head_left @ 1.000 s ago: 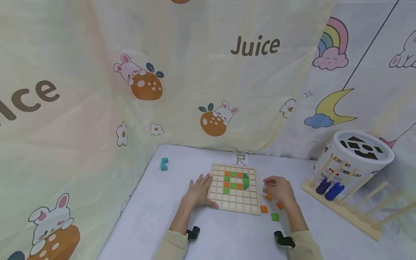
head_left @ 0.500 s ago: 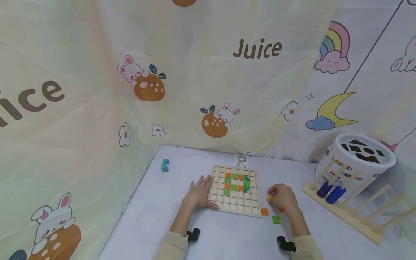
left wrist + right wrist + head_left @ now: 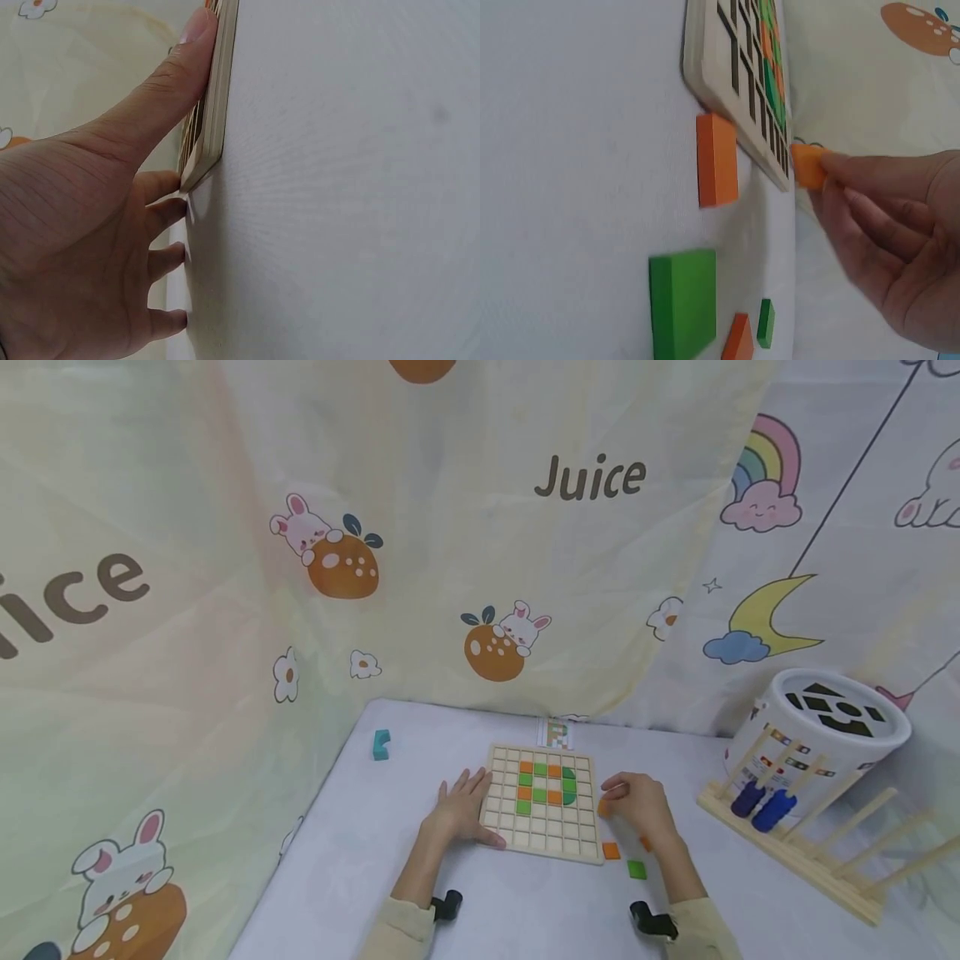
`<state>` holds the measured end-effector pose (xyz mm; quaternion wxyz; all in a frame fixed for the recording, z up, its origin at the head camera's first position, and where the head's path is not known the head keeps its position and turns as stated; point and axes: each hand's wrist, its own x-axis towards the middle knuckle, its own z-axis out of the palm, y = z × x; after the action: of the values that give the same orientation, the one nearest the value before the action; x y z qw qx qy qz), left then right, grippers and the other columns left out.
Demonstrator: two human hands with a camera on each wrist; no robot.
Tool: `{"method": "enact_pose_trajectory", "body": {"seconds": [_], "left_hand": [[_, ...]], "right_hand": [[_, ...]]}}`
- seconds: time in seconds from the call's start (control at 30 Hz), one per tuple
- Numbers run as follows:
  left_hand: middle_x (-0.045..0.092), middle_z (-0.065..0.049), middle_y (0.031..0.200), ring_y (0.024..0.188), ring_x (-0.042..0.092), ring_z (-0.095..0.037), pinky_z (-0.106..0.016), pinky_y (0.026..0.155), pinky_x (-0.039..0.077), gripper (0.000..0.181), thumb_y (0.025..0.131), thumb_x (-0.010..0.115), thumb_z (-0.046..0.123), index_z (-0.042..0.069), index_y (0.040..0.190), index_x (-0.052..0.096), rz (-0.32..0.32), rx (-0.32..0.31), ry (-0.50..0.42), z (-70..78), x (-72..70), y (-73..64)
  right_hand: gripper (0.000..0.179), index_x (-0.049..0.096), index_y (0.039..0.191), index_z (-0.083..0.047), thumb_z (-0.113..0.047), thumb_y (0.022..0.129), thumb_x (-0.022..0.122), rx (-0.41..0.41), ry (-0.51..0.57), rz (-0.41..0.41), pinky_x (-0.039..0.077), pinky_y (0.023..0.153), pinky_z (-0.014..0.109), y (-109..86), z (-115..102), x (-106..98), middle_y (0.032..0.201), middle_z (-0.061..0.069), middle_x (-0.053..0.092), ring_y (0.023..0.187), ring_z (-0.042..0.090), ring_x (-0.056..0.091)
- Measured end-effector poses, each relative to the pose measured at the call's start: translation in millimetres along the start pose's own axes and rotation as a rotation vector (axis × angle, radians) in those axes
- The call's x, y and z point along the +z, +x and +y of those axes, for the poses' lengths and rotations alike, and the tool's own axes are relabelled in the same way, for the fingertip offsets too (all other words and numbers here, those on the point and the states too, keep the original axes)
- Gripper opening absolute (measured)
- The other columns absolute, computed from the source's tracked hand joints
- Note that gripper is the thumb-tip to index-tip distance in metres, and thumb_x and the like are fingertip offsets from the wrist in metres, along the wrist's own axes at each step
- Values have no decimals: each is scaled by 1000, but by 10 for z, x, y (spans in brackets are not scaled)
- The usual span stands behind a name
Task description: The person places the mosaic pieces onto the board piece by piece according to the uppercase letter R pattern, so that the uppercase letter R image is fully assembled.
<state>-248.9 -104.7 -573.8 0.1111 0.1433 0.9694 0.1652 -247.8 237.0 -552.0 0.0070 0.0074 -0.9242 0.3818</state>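
A wooden grid board (image 3: 542, 839) lies on the white table, with orange and green tiles set in its cells in a P-like shape. My left hand (image 3: 459, 814) rests at the board's left edge, its thumb on the near corner and its fingers spread on the table, as the left wrist view shows. Between thumb and fingertips my right hand (image 3: 885, 225) pinches an orange tile (image 3: 808, 166), raised just off the board's right side. Below that hand lie a loose orange tile (image 3: 611, 851), a green tile (image 3: 637, 869) and another orange tile (image 3: 739, 339). A second green tile (image 3: 766, 323) shows in the right wrist view.
A printed pattern card (image 3: 555, 732) lies behind the board. At the right stand a wooden peg rack (image 3: 795, 852) with dark blue pieces and a white shape-sorter bucket (image 3: 817, 727). A teal block (image 3: 381, 745) sits at the back left. Printed curtains surround the table.
My right hand reached down to the loose tiles, took hold of an orange one and carried it left and up towards the board's right edge. My left hand stays in place.
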Motion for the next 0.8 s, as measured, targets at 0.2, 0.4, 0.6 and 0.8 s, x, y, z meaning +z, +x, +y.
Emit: {"method": "enact_pose_trajectory", "body": {"seconds": [0.2,0.4,0.6,0.8], "left_hand": [[27,-9,172,159,18,-37,-70,123,16,133,63,89,71,12,166,29,2,2,4,-1,7,-1],[26,-11,172,159,17,-38,-70,123,14,132,65,90,69,10,165,28,7,12,-7,-13,38,3],[27,-11,171,159,18,-38,-71,123,15,132,64,90,68,10,165,29,14,17,-7,-12,33,4],[27,-10,172,159,18,-38,-71,122,17,131,65,90,69,10,165,30,7,18,-2,0,4,-12]], "right_hand": [[30,77,110,-4,-12,83,88,-12,158,-45,60,78,38,27,-80,125,90,3,79,82,16,75],[33,77,109,-3,-14,81,91,-30,191,-63,59,73,32,40,-171,249,87,2,78,79,16,73],[32,77,107,-4,-13,80,91,-42,185,-77,58,69,32,59,-279,358,83,0,76,75,16,71],[27,77,107,-4,-8,83,88,-52,205,-103,61,70,31,78,-361,453,83,1,77,74,15,72]]}}
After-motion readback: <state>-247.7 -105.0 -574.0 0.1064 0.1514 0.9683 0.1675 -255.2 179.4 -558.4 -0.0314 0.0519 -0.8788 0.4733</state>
